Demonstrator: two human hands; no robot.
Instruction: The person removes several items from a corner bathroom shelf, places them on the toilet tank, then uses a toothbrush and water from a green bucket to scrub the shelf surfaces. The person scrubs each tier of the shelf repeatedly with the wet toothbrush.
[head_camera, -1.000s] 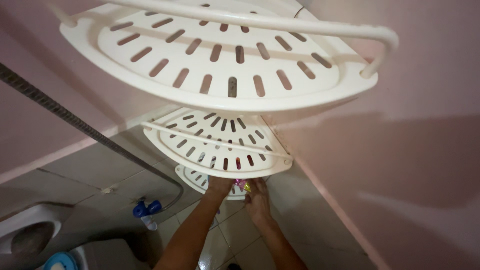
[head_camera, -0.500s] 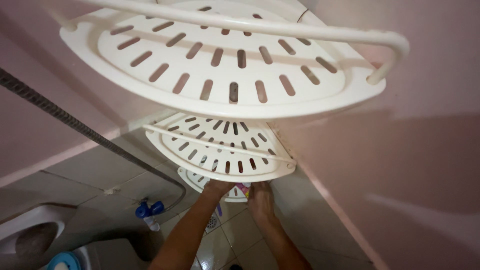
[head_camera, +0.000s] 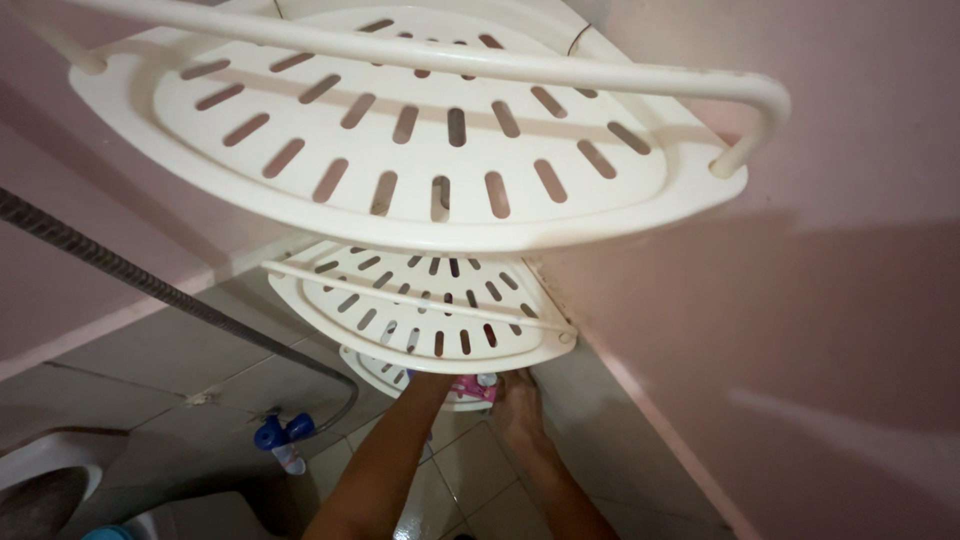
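We see a pink packet (head_camera: 470, 388) with white patches on the bottom shelf (head_camera: 385, 368) of a cream slotted corner rack, at 6 o'clock under the middle shelf (head_camera: 420, 312). Our right hand (head_camera: 520, 408) is at the packet's 3 o'clock, touching it; fingers hidden, grip unclear. Our left hand (head_camera: 432, 382) is mostly hidden by the middle shelf; we cannot tell its state. Top shelf (head_camera: 400, 140) fills the upper view. Blue valve handle (head_camera: 283, 432) at 8 o'clock. Packet's print is too small to make out.
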